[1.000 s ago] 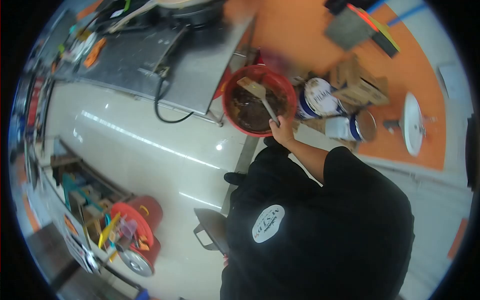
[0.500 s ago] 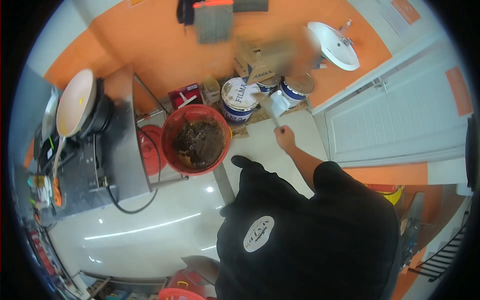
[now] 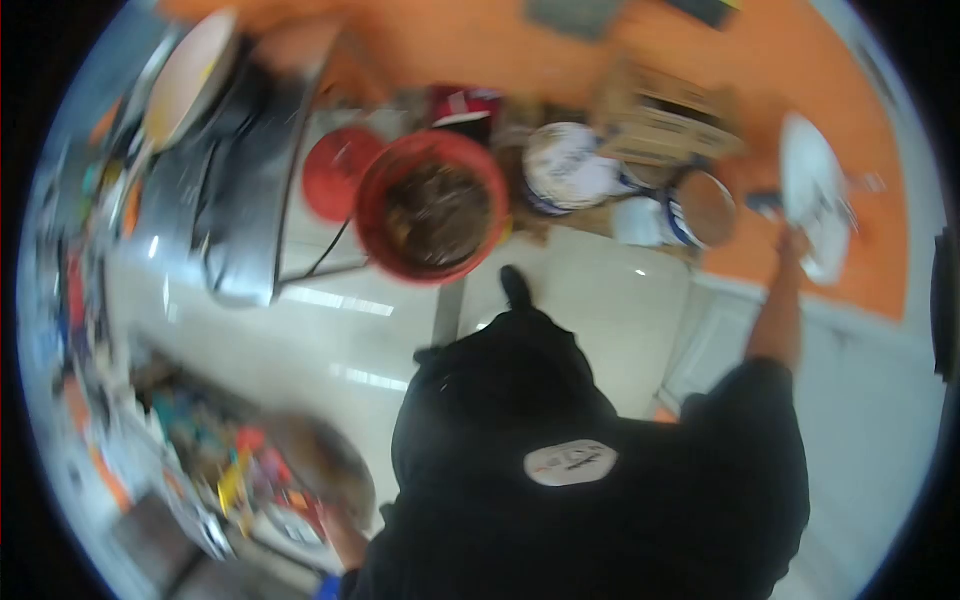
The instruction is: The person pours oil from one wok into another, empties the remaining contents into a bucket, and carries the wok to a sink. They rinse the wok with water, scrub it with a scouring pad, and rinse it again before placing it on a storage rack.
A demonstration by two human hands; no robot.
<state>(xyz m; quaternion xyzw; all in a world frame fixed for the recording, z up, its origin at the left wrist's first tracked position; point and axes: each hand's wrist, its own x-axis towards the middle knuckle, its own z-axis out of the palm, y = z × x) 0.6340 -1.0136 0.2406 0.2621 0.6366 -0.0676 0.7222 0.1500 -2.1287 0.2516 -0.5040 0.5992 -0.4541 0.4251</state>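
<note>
My right hand [image 3: 793, 245] reaches out at the right, its fingers overlapping the near rim of the white washbasin [image 3: 808, 165] in this view. Motion smears the fingers, and I cannot tell what they hold. Low on the left, my left hand [image 3: 340, 530] is wrapped at the edge of a large round metal pan [image 3: 318, 462], which is blurred. In front of me stands a red tub [image 3: 374, 222] with a dark brown, wet mass [image 3: 440, 212] in it.
A lidded paint bucket [image 3: 566, 165], a cardboard box [image 3: 665, 115], a second bucket [image 3: 706, 208] and a white container [image 3: 637, 222] line the wall. A red lid [image 3: 340, 172] lies left of the tub. On the left, a metal counter [image 3: 165, 225] bears a pale frying pan [image 3: 190, 75].
My right hand, earlier holding a spatula-like tool near the buckets, has moved right to the washbasin. My left hand has come into view at the pan. The view has turned.
</note>
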